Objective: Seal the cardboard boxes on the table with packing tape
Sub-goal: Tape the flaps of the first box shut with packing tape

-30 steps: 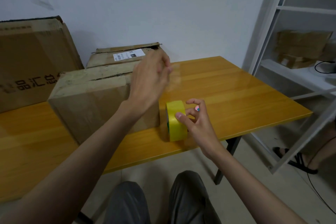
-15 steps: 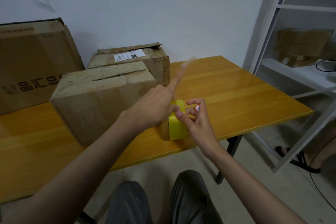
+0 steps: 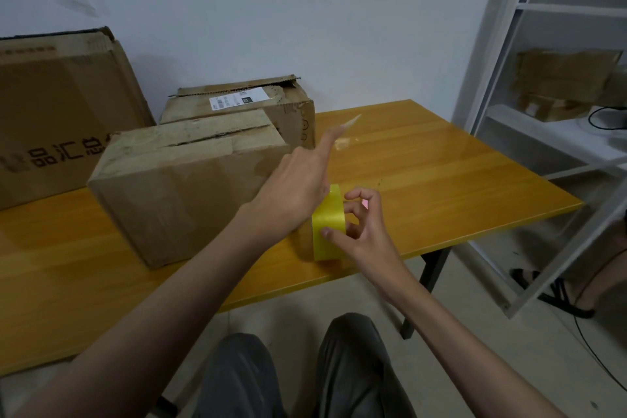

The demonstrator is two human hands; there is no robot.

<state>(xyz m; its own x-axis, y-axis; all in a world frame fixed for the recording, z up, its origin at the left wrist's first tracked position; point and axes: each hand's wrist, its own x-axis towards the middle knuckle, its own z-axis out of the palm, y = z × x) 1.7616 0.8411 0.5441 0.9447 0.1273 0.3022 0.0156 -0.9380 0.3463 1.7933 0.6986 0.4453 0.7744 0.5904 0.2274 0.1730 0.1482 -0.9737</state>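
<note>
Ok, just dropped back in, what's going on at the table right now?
A person is seated at the orange table with a yellow tape roll standing on edge near its front edge. The right hand holds the roll, thumb on its face. The left hand is raised over the roll, one finger stretched out with a clear strip of tape stuck to its tip. The nearest cardboard box sits just left of the roll, its top seam still visibly open. A second box stands behind it.

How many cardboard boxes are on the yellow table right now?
3. The nearest box sits beside the left hand; the labelled box stands behind it against the wall; the large printed box is far left. More may lie out of frame.
</note>
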